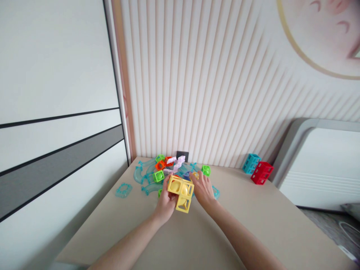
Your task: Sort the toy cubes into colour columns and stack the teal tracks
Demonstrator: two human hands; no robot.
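Both forearms (244, 240) enter at the lower edge, nearest the camera, and extend forward over a beige tabletop (267, 225). The left hand (165, 202) grips a yellow block assembly (185, 190) by its left side. The assembly consists of three open-faced cubes joined in an L: two side by side, the third below the right-hand one. It is located between the hands, nearer the left.

The right hand (204, 187) is positioned to the right of the assembly, palm down, fingers bent and extended forward. Its fingertips are at a small yellow piece (195, 175); whether they grip it or only touch it cannot be determined. A blue piece (186, 175) is located just left of these fingertips.

Beyond the left hand: a lilac zigzag piece (177, 164), orange cubes (160, 165), a green cube (159, 176) and clear teal curved tracks (137, 175). A flat teal plate (123, 190) lies well to the left of that hand. Beyond the right hand, near the ribbed wall (197, 75), sits a second green cube (206, 170). Well to the right of the right hand, a cyan block stack (251, 164) and a red block stack (262, 173) stand side by side.
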